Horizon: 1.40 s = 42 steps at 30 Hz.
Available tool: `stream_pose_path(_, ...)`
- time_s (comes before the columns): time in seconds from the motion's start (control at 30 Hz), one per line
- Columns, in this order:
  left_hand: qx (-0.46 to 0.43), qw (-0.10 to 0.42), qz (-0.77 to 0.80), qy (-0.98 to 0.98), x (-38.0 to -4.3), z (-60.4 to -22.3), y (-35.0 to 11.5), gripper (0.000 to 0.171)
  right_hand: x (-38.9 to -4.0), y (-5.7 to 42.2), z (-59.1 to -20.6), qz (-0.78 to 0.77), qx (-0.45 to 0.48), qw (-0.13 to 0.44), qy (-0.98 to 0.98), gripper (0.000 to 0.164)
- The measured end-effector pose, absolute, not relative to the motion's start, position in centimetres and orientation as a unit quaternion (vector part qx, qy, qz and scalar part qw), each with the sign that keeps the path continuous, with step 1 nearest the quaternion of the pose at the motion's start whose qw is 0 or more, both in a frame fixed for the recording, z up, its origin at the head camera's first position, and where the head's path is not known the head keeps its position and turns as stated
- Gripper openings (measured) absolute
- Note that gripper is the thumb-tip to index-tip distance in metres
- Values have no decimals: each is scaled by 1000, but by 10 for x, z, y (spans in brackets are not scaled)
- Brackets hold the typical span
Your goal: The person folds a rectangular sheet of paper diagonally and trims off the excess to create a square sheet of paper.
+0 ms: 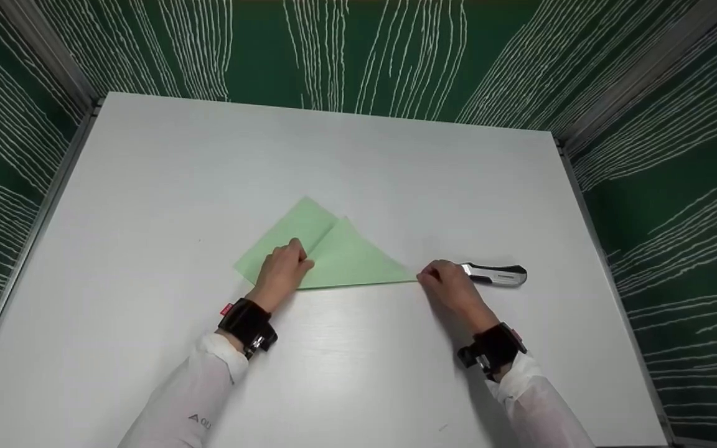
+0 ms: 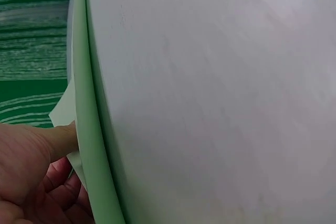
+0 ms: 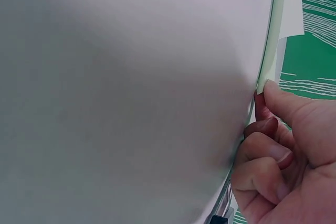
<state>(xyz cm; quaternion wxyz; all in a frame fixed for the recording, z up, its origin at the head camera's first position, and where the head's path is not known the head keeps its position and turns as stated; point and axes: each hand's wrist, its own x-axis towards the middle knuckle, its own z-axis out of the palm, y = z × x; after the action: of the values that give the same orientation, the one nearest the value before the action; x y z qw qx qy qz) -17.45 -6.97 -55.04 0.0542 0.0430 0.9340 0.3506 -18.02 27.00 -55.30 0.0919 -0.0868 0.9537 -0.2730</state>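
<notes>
A light green sheet of paper (image 1: 358, 255) lies folded on the white table, with a long straight folded edge toward the person and two points at the far side. My left hand (image 1: 281, 270) rests over the left part of the paper, fingers bent, gripping at the overlapping layer. The left wrist view shows the thumb (image 2: 60, 139) against the paper, part of it hidden behind the raised green edge (image 2: 89, 114). At the right end, my right hand (image 1: 452, 286) pinches the paper's narrow tip between thumb (image 3: 278, 95) and forefinger, its other fingers curled.
A grey and black utility knife (image 1: 498, 275) lies just right of the right hand, partly hidden by it. The white table (image 1: 346, 373) is bounded by metal frame rails and green walls (image 1: 383, 62) with white streaks.
</notes>
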Motion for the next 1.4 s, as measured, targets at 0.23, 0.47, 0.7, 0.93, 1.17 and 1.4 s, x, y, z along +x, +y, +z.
stream_pose_path(0.23,45,57,355,932,-174,-549,-70,15,-180,268,-554,-262,-94,87,957,16)
stream_pose_path(0.47,44,61,345,936,-175,-549,-70,15,-179,267,-556,-249,-107,70,960,16)
stream_pose_path(0.7,44,56,338,938,-175,-551,-69,15,-177,270,-552,-286,-113,82,948,14)
stream_pose_path(0.93,49,47,342,937,-175,-554,-69,14,-180,266,-550,-375,-58,122,917,28)
stream_pose_path(1.17,54,39,338,939,-174,-553,-69,14,-176,257,-550,-507,-18,157,848,38)
stream_pose_path(1.4,53,35,333,941,-173,-553,-70,15,-176,256,-555,-602,21,174,779,35)
